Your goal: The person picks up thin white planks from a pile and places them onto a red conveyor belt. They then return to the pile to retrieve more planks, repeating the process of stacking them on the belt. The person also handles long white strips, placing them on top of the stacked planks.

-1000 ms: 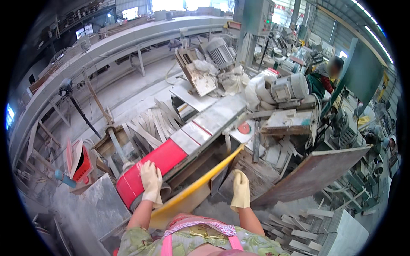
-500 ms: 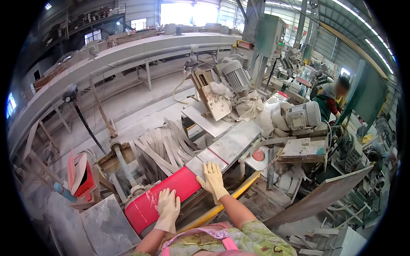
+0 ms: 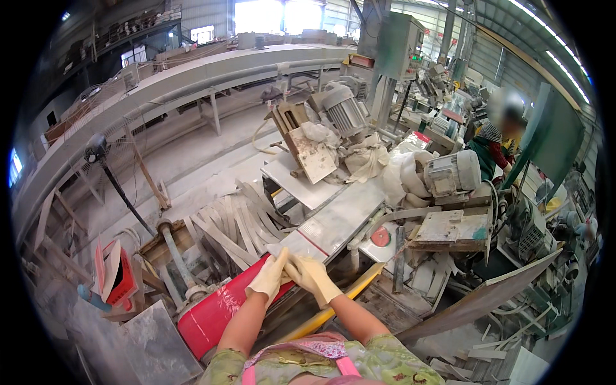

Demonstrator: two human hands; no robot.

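Both gloved, fingers flat and extended, gripping nothing: left hand (image 3: 268, 280) and right hand (image 3: 312, 278) meet fingertip to fingertip, pressing down on the near end of a pale tile (image 3: 333, 221) where it meets the red cover (image 3: 218, 311), likely to steady it. Tile runs toward 1 o'clock along the machine worktop (image 3: 308, 186). Yellow rail (image 3: 350, 292) at 4 o'clock of hands. Cut strips (image 3: 234, 224) piled at 11 o'clock. Another worker (image 3: 491, 144) far at 2 o'clock.
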